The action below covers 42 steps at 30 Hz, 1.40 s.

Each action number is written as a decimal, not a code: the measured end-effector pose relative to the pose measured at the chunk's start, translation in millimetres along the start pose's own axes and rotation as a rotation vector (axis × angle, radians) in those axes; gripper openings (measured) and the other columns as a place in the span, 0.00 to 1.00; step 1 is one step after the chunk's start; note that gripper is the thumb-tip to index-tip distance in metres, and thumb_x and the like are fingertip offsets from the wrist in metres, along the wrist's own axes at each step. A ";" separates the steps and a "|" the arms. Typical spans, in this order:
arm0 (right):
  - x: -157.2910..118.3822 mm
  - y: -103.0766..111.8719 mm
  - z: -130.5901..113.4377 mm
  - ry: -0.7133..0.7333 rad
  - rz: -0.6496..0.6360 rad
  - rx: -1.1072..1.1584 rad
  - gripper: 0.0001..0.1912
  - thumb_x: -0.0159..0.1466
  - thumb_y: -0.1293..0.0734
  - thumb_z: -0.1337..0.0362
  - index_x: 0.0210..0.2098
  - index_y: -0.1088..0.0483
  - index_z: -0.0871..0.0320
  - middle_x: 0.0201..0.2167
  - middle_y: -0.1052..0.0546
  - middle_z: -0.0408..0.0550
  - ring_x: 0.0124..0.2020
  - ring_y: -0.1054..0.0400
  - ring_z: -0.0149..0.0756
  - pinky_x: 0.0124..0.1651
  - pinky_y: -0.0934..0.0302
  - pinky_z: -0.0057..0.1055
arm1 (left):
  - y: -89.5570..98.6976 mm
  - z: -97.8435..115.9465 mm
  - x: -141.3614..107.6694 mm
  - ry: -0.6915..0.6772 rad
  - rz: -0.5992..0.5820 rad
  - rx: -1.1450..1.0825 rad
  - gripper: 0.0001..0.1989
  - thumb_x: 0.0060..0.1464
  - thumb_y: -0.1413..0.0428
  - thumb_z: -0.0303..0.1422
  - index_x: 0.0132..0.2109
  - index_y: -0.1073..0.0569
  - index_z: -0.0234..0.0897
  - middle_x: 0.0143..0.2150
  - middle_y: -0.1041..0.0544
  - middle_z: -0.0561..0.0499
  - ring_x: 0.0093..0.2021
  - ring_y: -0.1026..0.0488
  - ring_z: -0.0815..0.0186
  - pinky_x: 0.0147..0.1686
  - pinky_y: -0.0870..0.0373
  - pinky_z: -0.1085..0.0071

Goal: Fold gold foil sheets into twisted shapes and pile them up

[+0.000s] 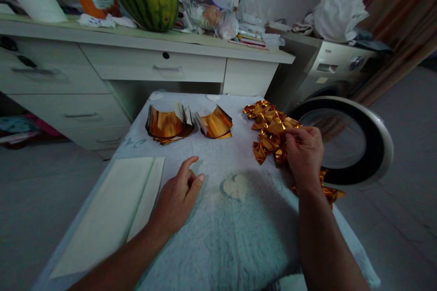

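Foil pieces (pixel 268 134), gold and folded, lay heaped right of centre on my feed. Right hand (pixel 305 152) touched the heap, fingertips drawn together; I couldn't tell if they gripped one. Left hand (pixel 175 200) was open, empty, lower left of centre, over the cloth (pixel 221 236). Curved gold sheets (pixel 165 123) sat upper left of centre. I judged the pieces light, slick, crushable, best pinched softly mid-fold.

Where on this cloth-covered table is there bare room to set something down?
The widest bare cloth lies between the left hand and right forearm. A narrower strip separates the rightmost foil stack from the crinkled foil pieces. It's crowded around those pieces, where the right hand is, and along the left, under the white sheets.
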State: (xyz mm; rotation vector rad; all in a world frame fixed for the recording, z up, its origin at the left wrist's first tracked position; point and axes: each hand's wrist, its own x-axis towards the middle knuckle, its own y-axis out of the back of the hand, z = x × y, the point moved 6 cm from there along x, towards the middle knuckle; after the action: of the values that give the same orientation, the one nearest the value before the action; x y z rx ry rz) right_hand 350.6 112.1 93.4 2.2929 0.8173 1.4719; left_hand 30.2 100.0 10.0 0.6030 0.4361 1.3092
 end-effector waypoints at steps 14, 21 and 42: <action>-0.7 28.4 -9.9 0.015 0.273 0.040 0.07 0.62 0.37 0.69 0.37 0.26 0.58 0.35 0.32 0.47 0.38 0.35 0.38 0.44 0.38 0.38 | 0.4 3.3 1.4 -0.009 -0.007 0.005 0.23 0.64 0.55 0.41 0.63 0.41 0.37 0.26 0.32 0.59 0.28 0.30 0.64 0.32 0.38 0.68; -11.9 1.4 -48.4 0.155 0.079 0.189 0.06 0.63 0.38 0.69 0.37 0.29 0.57 0.33 0.27 0.46 0.36 0.32 0.37 0.41 0.38 0.34 | -0.1 2.7 0.9 -0.027 0.003 0.020 0.23 0.64 0.55 0.40 0.62 0.40 0.37 0.27 0.29 0.57 0.29 0.27 0.63 0.32 0.38 0.68; -42.0 -168.1 -125.2 0.276 -0.745 -0.062 0.15 0.65 0.33 0.61 0.49 0.25 0.60 0.47 0.28 0.57 0.49 0.37 0.47 0.51 0.43 0.38 | -2.3 5.2 2.0 -0.063 -0.022 0.084 0.20 0.62 0.54 0.37 0.58 0.34 0.36 0.27 0.29 0.56 0.30 0.27 0.62 0.32 0.36 0.68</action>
State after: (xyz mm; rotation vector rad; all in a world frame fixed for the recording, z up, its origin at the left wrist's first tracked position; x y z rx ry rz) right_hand 174.0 213.4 28.3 1.4766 1.4694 1.4111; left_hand 35.6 100.8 12.6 0.7054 0.4465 1.2522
